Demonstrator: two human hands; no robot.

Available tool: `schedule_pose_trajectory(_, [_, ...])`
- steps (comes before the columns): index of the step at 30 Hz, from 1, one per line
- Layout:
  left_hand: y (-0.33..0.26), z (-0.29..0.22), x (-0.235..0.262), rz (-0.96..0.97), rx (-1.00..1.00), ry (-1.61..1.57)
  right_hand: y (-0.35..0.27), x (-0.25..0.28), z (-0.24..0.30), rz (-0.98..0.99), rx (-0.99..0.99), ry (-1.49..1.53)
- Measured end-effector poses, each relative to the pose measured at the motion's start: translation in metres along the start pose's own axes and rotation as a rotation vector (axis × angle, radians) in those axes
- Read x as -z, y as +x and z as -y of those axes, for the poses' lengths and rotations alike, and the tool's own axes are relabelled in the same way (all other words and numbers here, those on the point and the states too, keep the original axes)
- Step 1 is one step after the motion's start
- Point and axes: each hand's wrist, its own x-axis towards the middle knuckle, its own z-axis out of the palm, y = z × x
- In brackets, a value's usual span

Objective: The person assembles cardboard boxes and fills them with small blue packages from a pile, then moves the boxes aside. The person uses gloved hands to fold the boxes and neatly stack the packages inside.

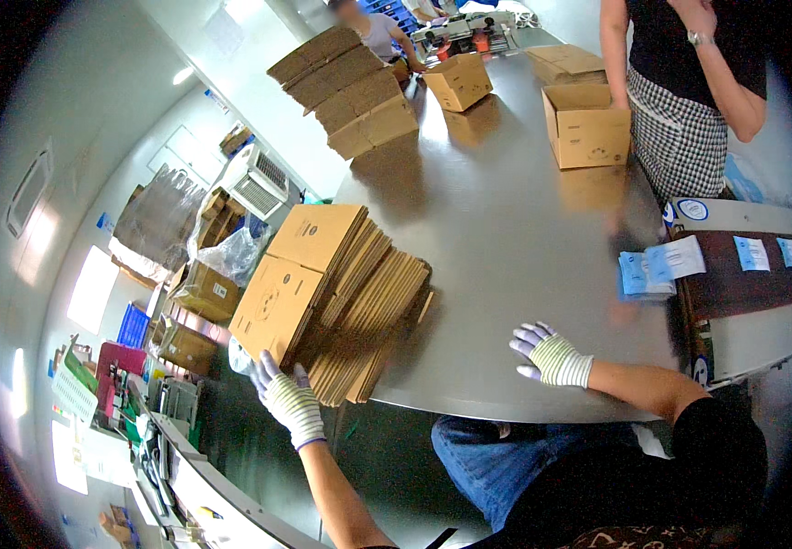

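Observation:
A stack of flattened brown cardboard boxes (279, 297) leans in a slanted pile at the left edge of the metal table (487, 302). My left hand (292, 403), in a striped glove with pale purple fingertips, is at the near corner of that stack. Its fingers are stretched out and look to touch the top box, without gripping it. Over the front part of the table is my right hand (553, 355), gloved the same way. Its fingers are apart, with nothing in them.
Blue-and-white sachets (659, 265) lie at the end of a dark conveyor belt (739, 297) on the right. A person (679, 110) stands beside an open carton (586, 128). Farther back are another carton (458, 82), a tall flattened-box stack (350, 96) and a second person (379, 37).

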Motion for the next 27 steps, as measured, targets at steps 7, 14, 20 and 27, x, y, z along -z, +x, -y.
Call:
schedule_pose_trajectory(7, [0.008,0.0,-0.006,0.053,-0.083,0.021,-0.015,0.004,-0.001,-0.125,-0.014,0.075])
schedule_pose_trajectory(14, [0.005,0.037,-0.029,0.096,0.1,-0.283,-0.013,-0.001,0.003,-0.112,-0.014,0.097])
schedule_pose_trajectory(20, [0.014,-0.005,0.002,0.094,-0.038,-0.068,-0.014,-0.005,-0.005,-0.141,-0.011,0.12])
schedule_pose_trajectory(27, [0.024,-0.069,0.055,-0.12,-0.468,-0.229,-0.015,0.004,-0.001,-0.169,-0.014,0.114])
